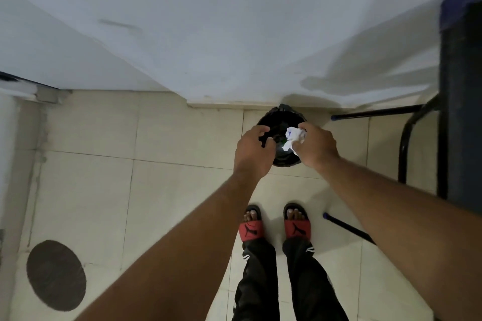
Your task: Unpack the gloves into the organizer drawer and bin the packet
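While the right hand [317, 147] pinches a crumpled white packet [294, 139] between thumb and fingertips, the thin material bunches into soft, irregular folds with a faint trace of blue print on it. That grip is closed on the packet, which hangs directly above the open mouth of a small round bin [280, 122]. The bin is lined with a glossy black bag whose wrinkled edge gathers at the rim, and it stands on the floor against the base of the wall [208, 34]. The left hand [253, 148] hovers over the bin's left side with fingers curled loosely; its grip holds nothing that I can make out.

Both bare forearms stretch down and forward. Below them stand two feet in red and black slides [273, 227], under dark trouser legs. The floor [156, 177] is pale cream tile, smooth, with thin grout lines, and a dark round patch [56, 275] sits at the lower left. A chair [459, 99] with black tubular metal legs and a dark seat stands at the right.
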